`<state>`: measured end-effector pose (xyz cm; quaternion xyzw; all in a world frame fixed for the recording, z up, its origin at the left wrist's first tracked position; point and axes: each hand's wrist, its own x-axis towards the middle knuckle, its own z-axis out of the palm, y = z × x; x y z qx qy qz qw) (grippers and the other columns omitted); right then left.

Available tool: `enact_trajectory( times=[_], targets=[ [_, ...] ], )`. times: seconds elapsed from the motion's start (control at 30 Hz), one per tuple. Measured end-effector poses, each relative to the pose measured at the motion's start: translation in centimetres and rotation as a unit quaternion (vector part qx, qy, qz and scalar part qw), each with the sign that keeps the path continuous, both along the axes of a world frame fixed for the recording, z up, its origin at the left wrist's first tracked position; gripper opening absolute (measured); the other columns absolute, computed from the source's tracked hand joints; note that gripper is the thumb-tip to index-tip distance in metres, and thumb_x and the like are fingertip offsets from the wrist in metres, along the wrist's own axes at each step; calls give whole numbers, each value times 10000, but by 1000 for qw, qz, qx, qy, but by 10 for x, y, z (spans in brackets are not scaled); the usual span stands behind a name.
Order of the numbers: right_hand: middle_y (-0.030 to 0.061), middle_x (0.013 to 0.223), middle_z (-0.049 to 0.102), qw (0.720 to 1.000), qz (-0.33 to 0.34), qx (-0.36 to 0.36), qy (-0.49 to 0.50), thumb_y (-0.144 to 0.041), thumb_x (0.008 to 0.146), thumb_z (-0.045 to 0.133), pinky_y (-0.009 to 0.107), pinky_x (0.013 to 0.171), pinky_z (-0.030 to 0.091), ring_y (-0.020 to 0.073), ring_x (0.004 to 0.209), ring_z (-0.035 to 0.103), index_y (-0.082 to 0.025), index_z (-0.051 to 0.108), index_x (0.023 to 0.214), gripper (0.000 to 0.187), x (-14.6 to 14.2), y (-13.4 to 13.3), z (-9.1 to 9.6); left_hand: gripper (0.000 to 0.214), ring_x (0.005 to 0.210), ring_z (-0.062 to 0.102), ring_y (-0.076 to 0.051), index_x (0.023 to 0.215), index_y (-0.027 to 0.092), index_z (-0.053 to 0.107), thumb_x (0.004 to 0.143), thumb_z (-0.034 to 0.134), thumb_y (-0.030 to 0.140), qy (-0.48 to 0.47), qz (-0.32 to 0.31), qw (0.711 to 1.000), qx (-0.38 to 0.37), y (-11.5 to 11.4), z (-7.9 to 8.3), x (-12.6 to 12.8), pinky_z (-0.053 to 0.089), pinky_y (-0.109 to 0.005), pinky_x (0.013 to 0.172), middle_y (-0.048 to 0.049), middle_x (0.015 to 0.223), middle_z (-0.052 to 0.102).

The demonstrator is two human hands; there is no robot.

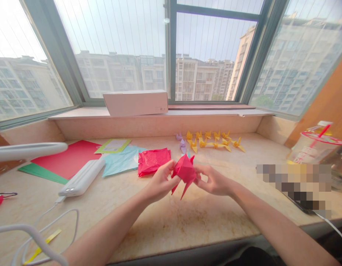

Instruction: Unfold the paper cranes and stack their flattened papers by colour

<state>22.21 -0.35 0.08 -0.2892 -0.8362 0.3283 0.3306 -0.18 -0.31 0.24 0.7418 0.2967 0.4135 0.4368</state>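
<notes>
Toward the left edge of your worktop (187, 225), a red sheet (71, 157) overlaps a green sheet (42, 173), with a white power bank (82, 178) lying across their near right side, a cable plugged into its front end. Right of these, a light blue packet (121, 161) sits next to a crumpled red packet (153, 162), just beyond your left hand.

Your left hand (161, 183) comes in from the front edge, forearm slanting up to the right, thumb and fingers pinching the left side of the red origami crane (184, 168). The crane is directly between your two hands, about midway between the worktop's front and back edges, its domed body facing you and two points hanging down. Your right hand (212, 180) pinches its right side, fingers bent and tips partly hidden by the paper; that forearm slants in from the front right corner.

Past the crane, near the back edge, stand small purple cranes (183, 146), then yellow cranes (203, 143) in loose rows. Toward the right edge is a clear cup (304, 147) with a red straw (322, 134).
</notes>
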Motion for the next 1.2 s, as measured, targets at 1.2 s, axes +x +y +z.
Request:
enact_trajectory(
  times=[1.2],
  targets=[
    [60,981,606,971,21,-157,178,-475,833,689,311,790,474,179,869,565,-199,733,994,323,-1,7,5,269,939,638,-194,1004,164,628,815,725,330,-214,-9,955,-204,3,-2,2,441,-305,877,-73,1043,694]
  ],
)
